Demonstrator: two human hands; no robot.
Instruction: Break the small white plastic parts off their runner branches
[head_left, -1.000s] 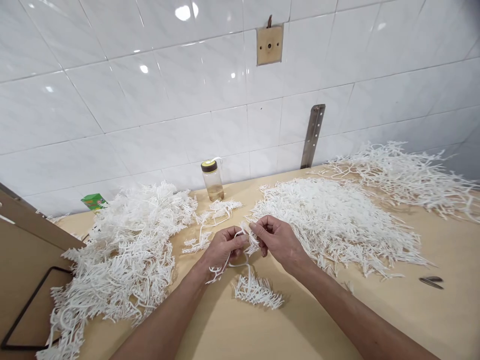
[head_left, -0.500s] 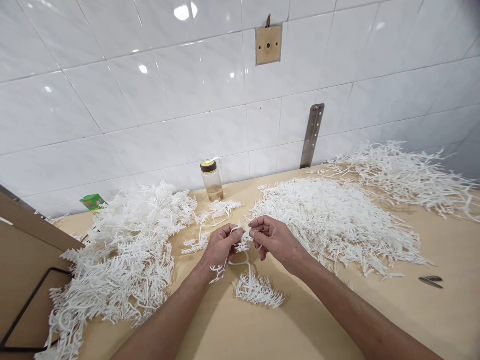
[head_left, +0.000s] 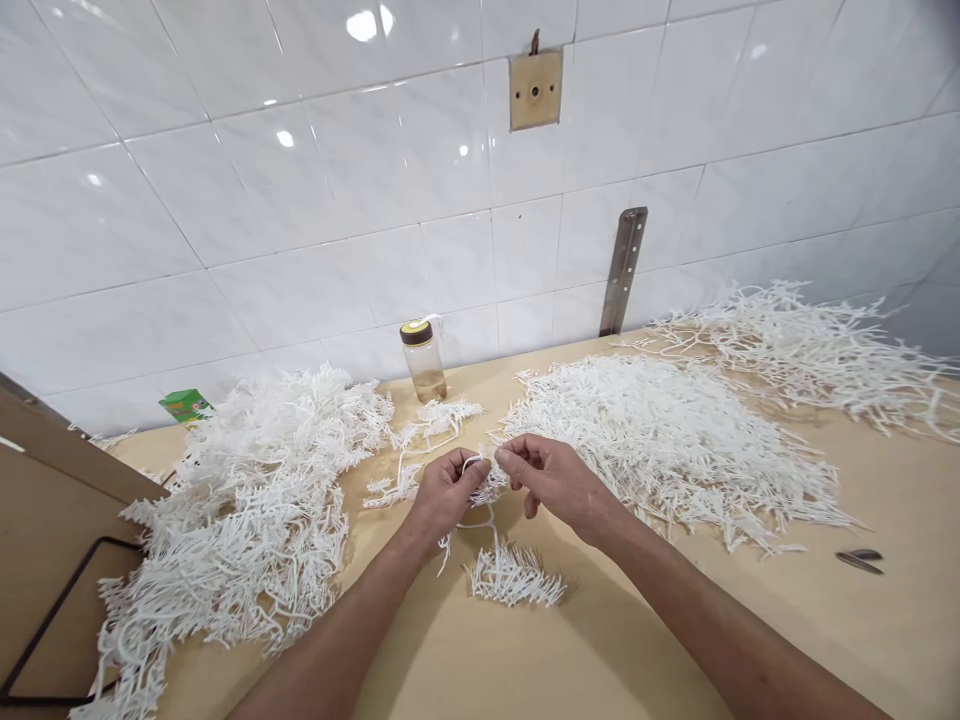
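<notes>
One white branched sprig [head_left: 491, 486] is pinched in my left hand [head_left: 444, 490], my right hand [head_left: 551, 480] narrowed beside it, its hold unclear; a bottle [head_left: 424, 366] stands near the bench's [head_left: 525, 665] back edge.

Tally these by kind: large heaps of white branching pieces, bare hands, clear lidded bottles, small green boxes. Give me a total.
Large heaps of white, branching, plastic-looking pieces: 3 (left heap, middle heap, far-right heap)
Bare hands: 2 (left hand, right hand)
Clear cylindrical bottle with dark lid: 1
Small green printed box: 1
Total: 7
</notes>
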